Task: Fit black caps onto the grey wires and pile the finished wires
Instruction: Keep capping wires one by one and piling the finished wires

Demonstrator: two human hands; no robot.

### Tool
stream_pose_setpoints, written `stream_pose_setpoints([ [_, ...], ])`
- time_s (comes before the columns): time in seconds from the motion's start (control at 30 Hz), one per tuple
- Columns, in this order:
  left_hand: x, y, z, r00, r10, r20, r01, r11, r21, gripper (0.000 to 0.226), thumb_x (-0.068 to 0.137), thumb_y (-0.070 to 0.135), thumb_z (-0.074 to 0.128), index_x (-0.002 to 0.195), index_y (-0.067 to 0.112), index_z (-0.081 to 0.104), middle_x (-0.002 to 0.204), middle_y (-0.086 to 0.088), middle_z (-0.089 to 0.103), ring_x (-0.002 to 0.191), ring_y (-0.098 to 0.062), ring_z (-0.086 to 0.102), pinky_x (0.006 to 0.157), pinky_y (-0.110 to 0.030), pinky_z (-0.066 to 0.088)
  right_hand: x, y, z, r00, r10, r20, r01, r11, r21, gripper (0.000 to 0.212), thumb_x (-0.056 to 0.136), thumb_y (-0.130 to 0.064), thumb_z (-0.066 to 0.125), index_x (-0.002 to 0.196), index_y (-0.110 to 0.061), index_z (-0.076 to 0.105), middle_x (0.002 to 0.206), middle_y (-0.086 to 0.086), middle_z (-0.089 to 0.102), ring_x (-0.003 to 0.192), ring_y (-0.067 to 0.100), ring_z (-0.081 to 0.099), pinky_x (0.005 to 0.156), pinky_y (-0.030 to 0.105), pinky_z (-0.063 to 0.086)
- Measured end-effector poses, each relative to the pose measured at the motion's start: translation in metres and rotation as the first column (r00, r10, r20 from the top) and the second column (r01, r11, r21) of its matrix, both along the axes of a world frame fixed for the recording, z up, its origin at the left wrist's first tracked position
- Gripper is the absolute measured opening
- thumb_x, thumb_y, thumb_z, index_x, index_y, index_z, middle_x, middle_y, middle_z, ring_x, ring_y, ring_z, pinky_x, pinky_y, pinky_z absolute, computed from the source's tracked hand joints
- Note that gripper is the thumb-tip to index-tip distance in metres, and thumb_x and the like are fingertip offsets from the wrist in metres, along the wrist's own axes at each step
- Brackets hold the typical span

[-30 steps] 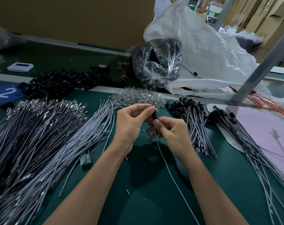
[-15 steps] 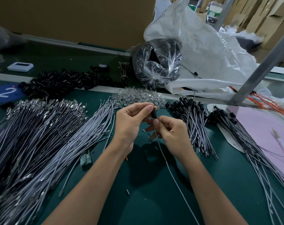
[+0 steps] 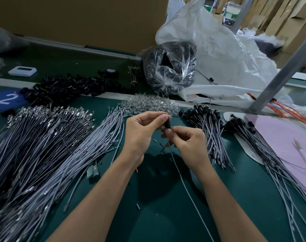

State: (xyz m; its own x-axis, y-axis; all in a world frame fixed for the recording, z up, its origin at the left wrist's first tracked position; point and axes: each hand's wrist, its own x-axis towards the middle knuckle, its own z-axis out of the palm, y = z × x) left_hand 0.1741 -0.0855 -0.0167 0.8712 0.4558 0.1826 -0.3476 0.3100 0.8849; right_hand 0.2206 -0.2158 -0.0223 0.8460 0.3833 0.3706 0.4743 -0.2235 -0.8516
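Left hand (image 3: pixel 140 130) pinches short cylindrical black cap (image 3: pixel 167 124) | right hand (image 3: pixel 189 144) pinches thin grey wire (image 3: pixel 183 186)

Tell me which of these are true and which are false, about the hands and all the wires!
1. The left hand pinches a black cap, and the right hand pinches the grey wire just under it. True.
2. The loose black caps lie right of the hands. False: they lie far to the left, by the blue mark.
3. A pile of capped wires lies just right of the hands. True.
4. The table is red. False: it is green.
5. The clear bag is empty. False: it is full of dark things.
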Motion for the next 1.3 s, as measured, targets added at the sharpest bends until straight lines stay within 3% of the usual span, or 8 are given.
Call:
stream_pose_setpoints([
  [0.23, 0.0, 0.0, 0.0, 1.0, 0.002, 0.001, -0.002, 1.0, 0.002, 0.017, 0.071, 0.017, 0.076, 0.086, 0.009, 0.076, 0.085, -0.007, 0.077, 0.079, -0.011, 0.071, 0.069, -0.018, 0.053, 0.001, 0.0, 0.001, 1.0, 0.004, -0.028, -0.005, 1.0, -0.013, 0.008, 0.087, -0.011, 0.072, 0.087, -0.011, 0.079, 0.072, -0.002, 0.074, 0.062, 0.016, 0.064, 0.065, 0.044, 0.054],
  [0.4, -0.001, 0.0, 0.0, 1.0, 0.001, -0.003, -0.001, 1.0, 0.012, 0.014, 0.072, 0.016, 0.076, 0.084, 0.011, 0.076, 0.085, -0.006, 0.077, 0.08, -0.011, 0.071, 0.069, -0.018, 0.054, 0.001, -0.001, 0.001, 1.0, 0.007, 0.01, -0.006, 1.0, -0.026, 0.008, 0.087, -0.013, 0.072, 0.084, -0.012, 0.079, 0.066, 0.006, 0.071, 0.064, 0.04, 0.061, 0.058, 0.05, 0.05],
  [0.53, -0.001, 0.0, 0.0, 1.0, 0.009, -0.017, -0.008, 0.999, 0.048, 0.007, 0.083, 0.004, 0.072, 0.086, 0.009, 0.075, 0.085, -0.006, 0.077, 0.082, -0.012, 0.072, 0.071, -0.019, 0.053, 0.001, -0.001, 0.0, 1.0, 0.023, 0.005, -0.023, 0.999, -0.032, 0.01, 0.088, -0.015, 0.071, 0.083, -0.013, 0.079, 0.069, 0.011, 0.071, 0.067, 0.041, 0.062, 0.061, 0.054, 0.05],
  [0.8, -0.004, 0.0, -0.001, 0.999, 0.035, -0.004, -0.034, 0.99, 0.137, 0.009, 0.083, 0.002, 0.073, 0.079, 0.009, 0.075, 0.086, -0.012, 0.075, 0.081, -0.018, 0.071, 0.075, -0.03, 0.058, -0.001, -0.001, -0.002, 0.998, 0.063, 0.0, -0.063, 0.998, -0.003, 0.01, 0.089, -0.013, 0.07, 0.082, -0.011, 0.077, 0.07, 0.017, 0.069, 0.066, 0.042, 0.06, 0.061, 0.055, 0.049],
  [0.93, -0.005, 0.001, -0.003, 0.999, -0.039, -0.025, 0.042, 0.99, 0.134, 0.012, 0.081, 0.008, 0.076, 0.093, 0.01, 0.074, 0.092, -0.01, 0.076, 0.084, -0.022, 0.072, 0.076, -0.032, 0.059, -0.001, -0.002, 0.001, 0.998, 0.063, -0.018, -0.062, 0.997, 0.055, 0.011, 0.09, -0.008, 0.067, 0.088, -0.01, 0.078, 0.075, 0.003, 0.075, 0.069, 0.021, 0.07, 0.067, 0.036, 0.056],
  [1.07, -0.003, -0.009, -0.005, 0.989, -0.118, -0.093, 0.137, 0.964, 0.229, 0.015, 0.083, 0.006, 0.074, 0.094, 0.015, 0.075, 0.084, 0.002, 0.077, 0.075, -0.006, 0.07, 0.067, -0.014, 0.051, 0.002, -0.004, 0.002, 1.0, 0.008, -0.008, -0.007, 0.992, 0.128, 0.017, 0.088, 0.005, 0.064, 0.093, -0.006, 0.076, 0.077, 0.001, 0.074, 0.071, 0.007, 0.07, 0.067, 0.018, 0.054],
  [1.17, -0.003, -0.009, -0.003, 0.995, -0.083, -0.045, 0.089, 0.984, 0.154, 0.011, 0.085, 0.003, 0.07, 0.09, 0.012, 0.076, 0.079, 0.001, 0.076, 0.071, -0.005, 0.069, 0.065, -0.013, 0.052, 0.0, -0.002, 0.002, 1.0, 0.006, -0.001, -0.006, 0.994, 0.105, 0.011, 0.089, 0.0, 0.067, 0.092, -0.004, 0.077, 0.077, 0.001, 0.074, 0.07, 0.006, 0.07, 0.068, 0.02, 0.055],
  [1.3, -0.003, -0.012, -0.002, 0.999, -0.044, -0.004, 0.044, 0.992, 0.122, 0.012, 0.085, 0.004, 0.069, 0.082, 0.013, 0.077, 0.079, -0.009, 0.076, 0.072, -0.018, 0.067, 0.065, -0.021, 0.056, -0.004, 0.001, 0.0, 0.999, 0.023, -0.026, -0.019, 0.991, 0.132, 0.008, 0.088, -0.004, 0.069, 0.085, -0.004, 0.077, 0.072, 0.003, 0.074, 0.067, 0.01, 0.068, 0.065, 0.025, 0.056],
])
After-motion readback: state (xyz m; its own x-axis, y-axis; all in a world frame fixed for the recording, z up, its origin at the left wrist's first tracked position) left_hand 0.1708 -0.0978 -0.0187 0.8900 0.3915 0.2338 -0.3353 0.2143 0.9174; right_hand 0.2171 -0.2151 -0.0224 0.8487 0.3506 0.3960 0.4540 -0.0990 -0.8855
